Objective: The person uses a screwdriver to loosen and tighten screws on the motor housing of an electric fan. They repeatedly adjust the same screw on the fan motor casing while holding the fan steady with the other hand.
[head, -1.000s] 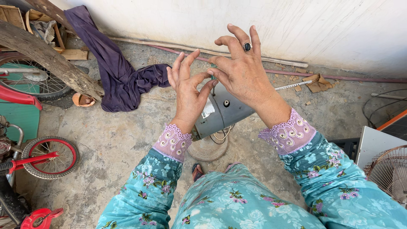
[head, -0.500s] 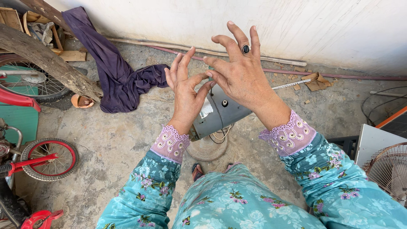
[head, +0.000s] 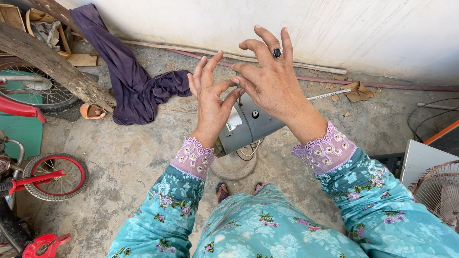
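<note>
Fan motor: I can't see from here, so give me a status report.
Left hand and right hand open, fingertips meeting above the grey fan motor. Motor on its round base, wires hanging. Nothing in the way.

Purple cloth [head: 129,81], teal floral sleeves [head: 162,210]

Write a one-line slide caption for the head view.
Left hand and ringed right hand raised together above a grey fan motor housing.
</note>
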